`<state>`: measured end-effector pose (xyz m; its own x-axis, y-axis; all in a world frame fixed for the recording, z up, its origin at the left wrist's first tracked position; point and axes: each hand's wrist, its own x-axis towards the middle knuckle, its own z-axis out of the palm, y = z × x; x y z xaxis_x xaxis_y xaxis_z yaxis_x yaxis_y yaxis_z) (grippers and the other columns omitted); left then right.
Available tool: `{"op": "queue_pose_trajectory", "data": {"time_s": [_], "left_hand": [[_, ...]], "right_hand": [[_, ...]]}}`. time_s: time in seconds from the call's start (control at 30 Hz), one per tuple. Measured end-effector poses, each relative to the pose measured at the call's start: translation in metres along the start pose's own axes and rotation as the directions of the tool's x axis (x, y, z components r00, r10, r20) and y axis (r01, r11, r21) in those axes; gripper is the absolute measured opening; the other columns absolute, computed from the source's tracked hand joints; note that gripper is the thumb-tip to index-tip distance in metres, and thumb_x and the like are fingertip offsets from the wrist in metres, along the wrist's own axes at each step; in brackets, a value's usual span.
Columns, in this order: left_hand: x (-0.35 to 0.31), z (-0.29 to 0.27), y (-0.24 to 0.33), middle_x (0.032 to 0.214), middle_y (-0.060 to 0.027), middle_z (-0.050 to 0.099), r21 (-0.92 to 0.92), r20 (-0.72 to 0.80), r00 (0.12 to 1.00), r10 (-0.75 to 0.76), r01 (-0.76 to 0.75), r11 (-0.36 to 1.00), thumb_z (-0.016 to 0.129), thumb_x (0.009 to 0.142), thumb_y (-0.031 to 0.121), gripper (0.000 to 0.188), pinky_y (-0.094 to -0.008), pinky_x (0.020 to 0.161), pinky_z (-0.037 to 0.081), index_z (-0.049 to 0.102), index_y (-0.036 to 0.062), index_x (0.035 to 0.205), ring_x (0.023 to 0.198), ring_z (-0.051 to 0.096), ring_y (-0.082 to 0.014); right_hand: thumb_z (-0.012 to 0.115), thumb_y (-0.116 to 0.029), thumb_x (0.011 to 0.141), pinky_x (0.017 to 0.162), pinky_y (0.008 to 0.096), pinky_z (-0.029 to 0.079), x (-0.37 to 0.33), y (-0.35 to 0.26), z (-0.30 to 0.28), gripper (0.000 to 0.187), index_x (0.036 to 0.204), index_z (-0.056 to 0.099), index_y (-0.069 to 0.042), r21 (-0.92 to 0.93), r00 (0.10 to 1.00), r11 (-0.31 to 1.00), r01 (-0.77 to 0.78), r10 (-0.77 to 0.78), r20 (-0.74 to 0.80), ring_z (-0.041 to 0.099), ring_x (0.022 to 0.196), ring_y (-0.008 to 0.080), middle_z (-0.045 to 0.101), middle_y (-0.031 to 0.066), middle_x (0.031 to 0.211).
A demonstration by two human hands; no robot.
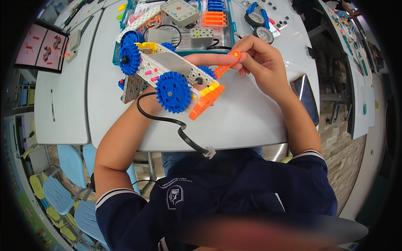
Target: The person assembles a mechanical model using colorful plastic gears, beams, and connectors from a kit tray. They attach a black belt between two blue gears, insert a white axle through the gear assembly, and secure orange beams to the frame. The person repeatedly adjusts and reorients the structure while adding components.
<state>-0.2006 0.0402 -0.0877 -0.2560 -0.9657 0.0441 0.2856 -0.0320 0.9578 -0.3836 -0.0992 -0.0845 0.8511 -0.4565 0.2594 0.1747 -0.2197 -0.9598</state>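
Observation:
A building-kit vehicle [167, 62] of white-grey plastic beams, with blue gear wheels, pink pins and yellow and orange end pieces, is tilted above the table. My left hand [205, 59] holds it from behind and below. Most of that hand is hidden, but one finger stretches out past the vehicle to an orange beam [222, 70]. My right hand [264, 62] pinches the upper end of this beam between thumb and fingers. The beam's lower end meets the vehicle beside a blue gear. From the vehicle hangs a black cable [159, 118] with a loose plug.
Behind the vehicle lies a teal-edged parts tray [233, 25] with grey modules and orange and blue pieces. Blue-and-grey wheels [264, 35] rest at the back right. A phone [305, 98] lies near the table's right edge. A screen [42, 48] stands at the far left.

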Motion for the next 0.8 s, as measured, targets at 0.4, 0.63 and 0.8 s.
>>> {"op": "queue_pose_trajectory", "data": {"time_s": [0.4, 0.63, 0.8], "left_hand": [[0.003, 0.0, -0.01, 0.128, -0.0155, 0.057, -0.01, 0.022, 0.994, 0.103, -0.103, 0.995, 0.081, 0.078, 0.03, 0.075, -0.0339, 0.087, 0.056, 0.049, -0.0062, 0.135, 0.092, 0.062, -0.015], [0.009, -0.003, -0.014, 0.133, -0.0201, 0.053, -0.067, 0.042, 0.993, 0.111, -0.108, 0.992, 0.078, 0.079, 0.033, 0.072, -0.0343, 0.083, 0.057, 0.048, -0.0011, 0.135, 0.094, 0.063, -0.0167], [0.003, -0.002, -0.018, 0.139, -0.0236, 0.048, -0.306, -0.064, 0.998, 0.028, -0.047, 0.951, 0.064, 0.086, 0.052, 0.074, -0.036, 0.082, 0.057, 0.043, 0.0042, 0.139, 0.096, 0.065, -0.0212]], "right_hand": [[0.061, -0.019, 0.097, 0.055, 0.0208, 0.044, 0.0, 0.011, 0.004, 0.014, 0.096, 0.064, -0.004, 0.03, 0.999, 0.999, 0.013, -0.012, -0.03, 0.054, 0.063, 0.0067, 0.062, 0.0001, 0.08], [0.062, -0.018, 0.097, 0.055, 0.021, 0.043, 0.001, 0.006, 0.002, 0.016, 0.1, 0.066, -0.003, 0.04, 0.999, 0.998, -0.039, 0.04, -0.033, 0.053, 0.061, 0.0066, 0.064, 0.0007, 0.08], [0.057, -0.01, 0.098, 0.05, 0.0204, 0.042, 0.004, 0.005, -0.006, 0.014, 0.101, 0.065, 0.001, -0.005, 0.998, 1.0, 0.01, -0.011, -0.058, 0.055, 0.059, 0.0076, 0.065, 0.0054, 0.083]]}}
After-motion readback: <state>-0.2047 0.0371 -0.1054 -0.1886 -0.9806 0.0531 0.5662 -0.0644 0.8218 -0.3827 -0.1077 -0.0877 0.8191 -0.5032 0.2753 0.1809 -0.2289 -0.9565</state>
